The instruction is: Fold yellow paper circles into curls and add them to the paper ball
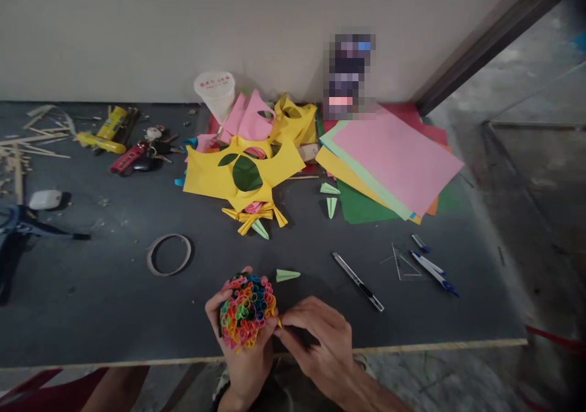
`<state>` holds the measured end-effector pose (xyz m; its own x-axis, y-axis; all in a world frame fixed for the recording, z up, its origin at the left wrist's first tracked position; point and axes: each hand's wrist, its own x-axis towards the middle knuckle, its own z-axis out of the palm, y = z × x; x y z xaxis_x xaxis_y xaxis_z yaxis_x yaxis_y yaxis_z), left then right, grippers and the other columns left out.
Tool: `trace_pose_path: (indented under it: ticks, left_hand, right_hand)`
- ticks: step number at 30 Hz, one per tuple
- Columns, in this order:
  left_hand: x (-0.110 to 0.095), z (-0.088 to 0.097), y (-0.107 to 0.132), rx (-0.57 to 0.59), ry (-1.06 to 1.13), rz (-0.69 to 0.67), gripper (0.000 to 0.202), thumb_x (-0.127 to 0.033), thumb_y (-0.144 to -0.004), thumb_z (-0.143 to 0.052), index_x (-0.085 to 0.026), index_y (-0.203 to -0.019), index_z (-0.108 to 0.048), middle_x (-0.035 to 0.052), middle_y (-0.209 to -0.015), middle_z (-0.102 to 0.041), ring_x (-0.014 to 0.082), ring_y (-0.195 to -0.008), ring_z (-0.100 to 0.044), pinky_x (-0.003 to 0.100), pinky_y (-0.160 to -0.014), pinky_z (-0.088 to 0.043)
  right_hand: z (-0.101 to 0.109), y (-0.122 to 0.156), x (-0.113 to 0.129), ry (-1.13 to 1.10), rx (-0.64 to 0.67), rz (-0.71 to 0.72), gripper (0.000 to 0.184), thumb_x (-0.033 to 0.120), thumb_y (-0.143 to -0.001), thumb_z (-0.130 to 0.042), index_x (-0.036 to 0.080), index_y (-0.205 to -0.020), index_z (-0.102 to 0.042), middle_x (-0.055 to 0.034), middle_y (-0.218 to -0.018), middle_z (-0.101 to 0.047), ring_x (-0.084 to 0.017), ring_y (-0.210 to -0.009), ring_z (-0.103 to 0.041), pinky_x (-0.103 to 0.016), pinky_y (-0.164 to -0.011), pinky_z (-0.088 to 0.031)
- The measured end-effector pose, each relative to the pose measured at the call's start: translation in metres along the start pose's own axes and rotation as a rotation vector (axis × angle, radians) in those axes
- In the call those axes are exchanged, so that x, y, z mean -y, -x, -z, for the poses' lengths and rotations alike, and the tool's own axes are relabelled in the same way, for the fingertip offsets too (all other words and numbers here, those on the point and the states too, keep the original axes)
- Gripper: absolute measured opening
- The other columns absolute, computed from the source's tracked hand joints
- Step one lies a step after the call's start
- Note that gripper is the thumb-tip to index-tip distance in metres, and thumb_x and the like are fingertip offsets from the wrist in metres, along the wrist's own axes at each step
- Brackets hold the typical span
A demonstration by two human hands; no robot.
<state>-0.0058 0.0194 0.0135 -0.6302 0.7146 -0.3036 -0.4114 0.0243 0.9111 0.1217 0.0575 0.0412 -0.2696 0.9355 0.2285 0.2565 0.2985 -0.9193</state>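
My left hand [240,351] is wrapped round a ball of rolled paper curls [248,309] in many colours, held over the near edge of the grey table [114,302]. My right hand [315,339] is at the ball's right side, its fingers pinched together on a small yellow piece at the ball's edge. A folded green paper cone [287,274] lies on the table just beyond the ball.
Cut yellow and pink paper scraps [242,168] lie at the middle back, stacked coloured sheets [394,162] to the right. A tape ring [168,254], craft knife [358,281], blue pen [434,271], clear set square [405,262], plastic cup [215,94], keys [146,149] and wood sticks [27,146] are scattered about.
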Motion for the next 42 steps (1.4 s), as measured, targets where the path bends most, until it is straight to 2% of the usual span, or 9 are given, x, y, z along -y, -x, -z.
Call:
trace_pose_path:
  ticks: [6,11,16,20,24,27,30,37,42]
  left_hand:
    - [0.002,-0.003,-0.002,-0.030,-0.008,0.007,0.077,-0.015,-0.055,-0.101,-0.037,-0.115,-0.059,-0.0011,-0.137,-0.073,0.0218,-0.127,-0.073,0.024,-0.097,-0.061]
    - [0.004,-0.002,-0.010,-0.060,0.028,-0.048,0.078,-0.013,-0.054,-0.101,-0.035,-0.116,-0.059,0.0000,-0.138,-0.073,0.0224,-0.135,-0.068,0.021,-0.093,-0.060]
    - [-0.001,0.004,-0.018,-0.059,0.023,-0.034,0.075,-0.014,-0.059,-0.099,-0.036,-0.118,-0.058,-0.0012,-0.136,-0.074,0.0189,-0.119,-0.076,0.021,-0.090,-0.062]
    - [-0.004,0.004,-0.019,-0.040,0.019,-0.040,0.075,-0.012,-0.059,-0.099,-0.035,-0.117,-0.058,-0.0006,-0.133,-0.075,0.0195,-0.123,-0.075,0.020,-0.088,-0.062]
    - [-0.003,-0.004,-0.013,-0.005,0.059,-0.002,0.073,-0.013,-0.061,-0.099,-0.035,-0.117,-0.059,0.0007,-0.138,-0.075,0.0198,-0.124,-0.074,0.020,-0.088,-0.061]
    - [-0.003,-0.010,-0.007,0.002,0.079,0.037,0.075,-0.015,-0.059,-0.101,-0.036,-0.118,-0.059,0.0003,-0.140,-0.074,0.0195,-0.121,-0.076,0.019,-0.086,-0.061]
    - [-0.002,-0.012,-0.004,-0.003,0.080,0.055,0.075,-0.015,-0.058,-0.101,-0.037,-0.118,-0.060,0.0003,-0.142,-0.073,0.0193,-0.119,-0.076,0.019,-0.086,-0.062]
    - [0.003,-0.013,0.000,0.019,0.069,0.066,0.076,-0.013,-0.058,-0.100,-0.039,-0.118,-0.062,-0.0013,-0.138,-0.073,0.0207,-0.122,-0.075,0.021,-0.088,-0.064]
    - [0.009,-0.011,0.003,0.000,0.013,-0.051,0.075,-0.010,-0.054,-0.098,-0.038,-0.113,-0.061,-0.0034,-0.135,-0.071,0.0233,-0.121,-0.076,0.031,-0.099,-0.065]
  right_hand:
    - [0.023,-0.015,-0.016,0.301,0.242,0.122,0.005,0.025,-0.105,-0.068,0.025,-0.105,-0.072,-0.0011,-0.094,-0.082,-0.018,-0.080,-0.074,-0.032,-0.075,-0.057]
    - [0.017,-0.020,-0.029,0.752,0.250,0.116,0.053,0.015,-0.101,-0.068,0.025,-0.151,-0.057,-0.0091,-0.133,-0.076,-0.027,-0.108,-0.072,-0.040,-0.088,-0.057]
    - [0.002,-0.012,-0.038,0.825,0.299,0.200,0.041,0.005,-0.098,-0.064,0.024,-0.133,-0.069,-0.0064,-0.120,-0.080,-0.025,-0.105,-0.071,-0.037,-0.082,-0.054]
    - [0.006,-0.008,-0.038,0.649,0.195,0.186,0.030,0.006,-0.101,-0.063,0.024,-0.124,-0.071,-0.0051,-0.110,-0.082,-0.022,-0.098,-0.072,-0.036,-0.083,-0.053]
    - [0.016,-0.008,-0.029,0.136,0.122,-0.077,0.011,0.019,-0.103,-0.069,0.025,-0.112,-0.072,-0.0015,-0.099,-0.081,-0.017,-0.088,-0.075,-0.027,-0.080,-0.057]
    - [0.020,-0.006,-0.023,-0.094,0.126,-0.262,0.032,0.027,-0.102,-0.070,0.028,-0.134,-0.068,-0.0026,-0.108,-0.079,-0.017,-0.094,-0.076,-0.026,-0.079,-0.061]
    - [0.020,-0.001,-0.021,-0.202,0.123,-0.273,0.041,0.027,-0.105,-0.064,0.033,-0.146,-0.064,-0.0054,-0.117,-0.074,-0.018,-0.097,-0.074,-0.030,-0.084,-0.062]
    - [0.026,0.000,-0.023,-0.409,0.032,-0.325,0.012,0.022,-0.101,-0.070,0.029,-0.108,-0.077,-0.0074,-0.116,-0.073,-0.019,-0.097,-0.075,-0.028,-0.079,-0.063]
    - [0.031,0.001,-0.024,-0.374,0.072,-0.347,0.006,0.023,-0.102,-0.068,0.026,-0.104,-0.073,-0.0074,-0.117,-0.072,-0.020,-0.103,-0.076,-0.031,-0.089,-0.061]
